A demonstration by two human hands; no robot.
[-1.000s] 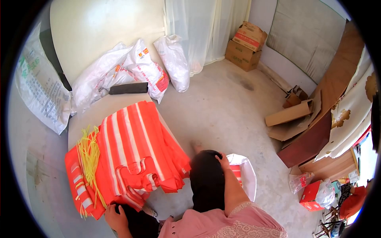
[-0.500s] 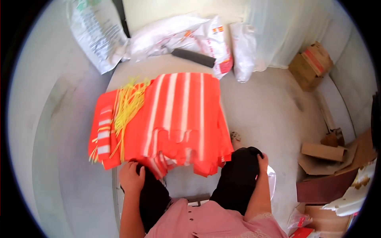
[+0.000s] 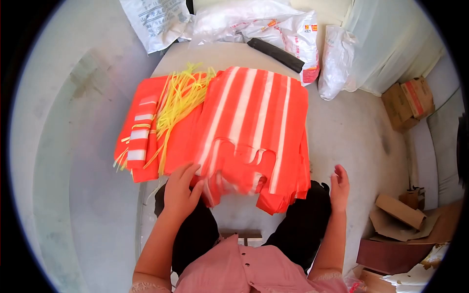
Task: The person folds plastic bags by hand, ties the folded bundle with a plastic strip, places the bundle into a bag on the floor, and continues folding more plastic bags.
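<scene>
Bare hands on either side of a stack of striped plastic bags

A stack of red-and-white striped plastic bags (image 3: 259, 110) lies flat on a pale table (image 3: 183, 56), directly in front of the seated person, its cut-out handle ends hanging over the near edge towards the knees. The left hand (image 3: 181, 191) is at the stack's near left corner, above the left knee, its fingers loosely spread and the thumb apart; it grips nothing visible, and whether the fingertips touch the plastic I cannot tell. The right hand (image 3: 339, 189) is raised just beside the right knee, fingers pointing up and slightly curled, with nothing in it.

Left of the stack, a tangle of yellow ties (image 3: 181, 100) lies over red plastic. Next to it is a rolled striped bundle (image 3: 140, 139) bound with a yellow strip. A black roll (image 3: 276, 54) lies at the table's far end, against white sacks (image 3: 298, 36). Cardboard boxes (image 3: 408, 103) stand on the floor at far right.
</scene>
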